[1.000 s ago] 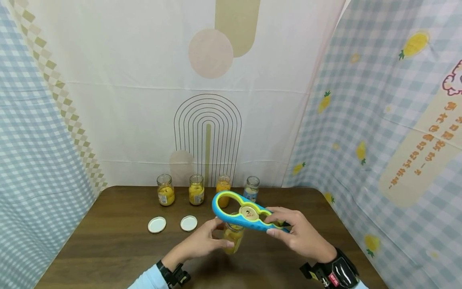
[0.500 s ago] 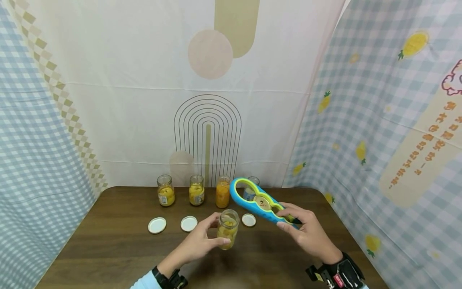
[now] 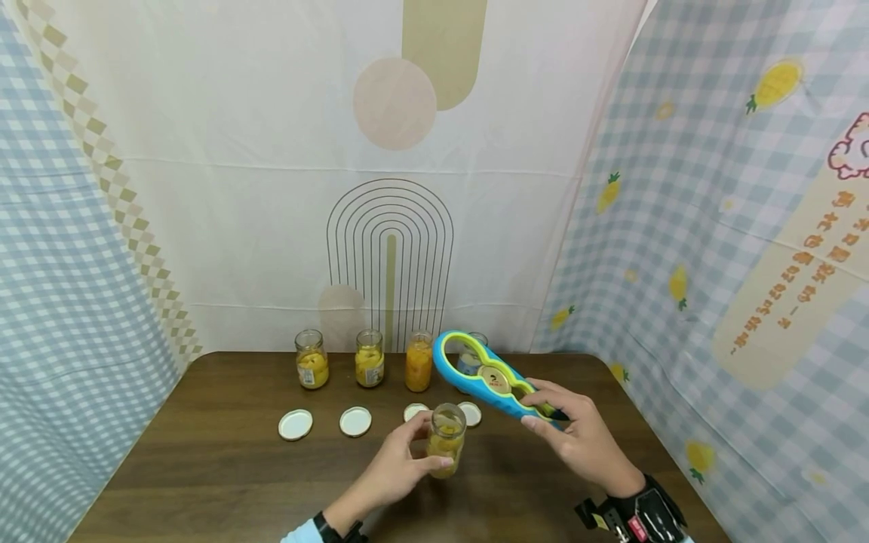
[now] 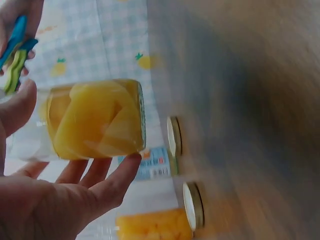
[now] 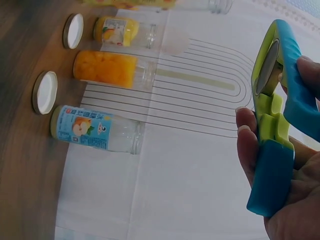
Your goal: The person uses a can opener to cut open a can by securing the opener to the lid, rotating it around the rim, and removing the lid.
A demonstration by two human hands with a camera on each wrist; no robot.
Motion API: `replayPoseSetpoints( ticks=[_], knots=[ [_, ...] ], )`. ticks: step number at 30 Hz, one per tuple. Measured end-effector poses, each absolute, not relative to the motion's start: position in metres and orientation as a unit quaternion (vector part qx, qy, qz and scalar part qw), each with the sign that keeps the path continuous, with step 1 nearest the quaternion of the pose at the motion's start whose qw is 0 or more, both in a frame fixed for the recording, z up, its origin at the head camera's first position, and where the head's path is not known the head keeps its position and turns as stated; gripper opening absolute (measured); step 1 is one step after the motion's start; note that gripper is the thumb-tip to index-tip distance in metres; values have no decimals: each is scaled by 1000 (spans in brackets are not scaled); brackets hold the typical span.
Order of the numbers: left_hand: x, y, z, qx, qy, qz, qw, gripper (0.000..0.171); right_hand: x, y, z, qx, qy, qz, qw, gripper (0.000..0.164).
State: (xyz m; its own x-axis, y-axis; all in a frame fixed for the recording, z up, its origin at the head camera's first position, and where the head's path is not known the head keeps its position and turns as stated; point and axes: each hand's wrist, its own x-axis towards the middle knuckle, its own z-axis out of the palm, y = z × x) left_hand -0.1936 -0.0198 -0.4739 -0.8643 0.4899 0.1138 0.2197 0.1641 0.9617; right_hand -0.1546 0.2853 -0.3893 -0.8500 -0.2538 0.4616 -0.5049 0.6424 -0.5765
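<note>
My left hand (image 3: 400, 466) grips a lidless glass jar (image 3: 446, 446) by its side, thumb in front and fingers behind. In the left wrist view, yellow fruit chunks (image 4: 95, 120) fill the jar's lower part, and the jar is close over the table. To the right and farther up, my right hand (image 3: 577, 439) holds a blue and green jar opener (image 3: 494, 379) by its handle end. The opener's ringed end points up and left, apart from the jar. In the right wrist view, fingers and thumb wrap the opener (image 5: 272, 172) from both sides.
Several open jars line the table's back edge: two with yellow fruit (image 3: 312, 368) (image 3: 370, 368), one with orange fruit (image 3: 419, 368), and a blue-labelled one (image 5: 85, 128). White-faced lids (image 3: 295, 424) (image 3: 355, 421) (image 3: 470, 414) lie before them. Cloth hangs (image 3: 265, 226) behind the wooden table (image 3: 224, 467).
The jar opener has moved off the jar's top, up and to the right, then stayed there. My left hand has carried the jar a little right, uncovering a lid behind it.
</note>
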Motion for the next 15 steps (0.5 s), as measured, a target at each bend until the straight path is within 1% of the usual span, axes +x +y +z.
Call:
replayPoseSetpoints(
  ticks=[5, 9, 12, 15],
  knots=[
    [-195, 10, -475, 226, 758, 604, 100, 56, -154, 283, -386, 219, -888, 362, 181, 25],
    [-203, 37, -473, 219, 771, 589, 98, 59, -154, 281, -384, 223, -884, 366, 185, 26],
    [-213, 56, -472, 220, 780, 578, 97, 57, -154, 280, -383, 231, -879, 371, 188, 26],
    [-223, 75, -474, 229, 791, 562, 76, 52, -155, 279, -382, 240, -875, 374, 191, 26]
  ],
)
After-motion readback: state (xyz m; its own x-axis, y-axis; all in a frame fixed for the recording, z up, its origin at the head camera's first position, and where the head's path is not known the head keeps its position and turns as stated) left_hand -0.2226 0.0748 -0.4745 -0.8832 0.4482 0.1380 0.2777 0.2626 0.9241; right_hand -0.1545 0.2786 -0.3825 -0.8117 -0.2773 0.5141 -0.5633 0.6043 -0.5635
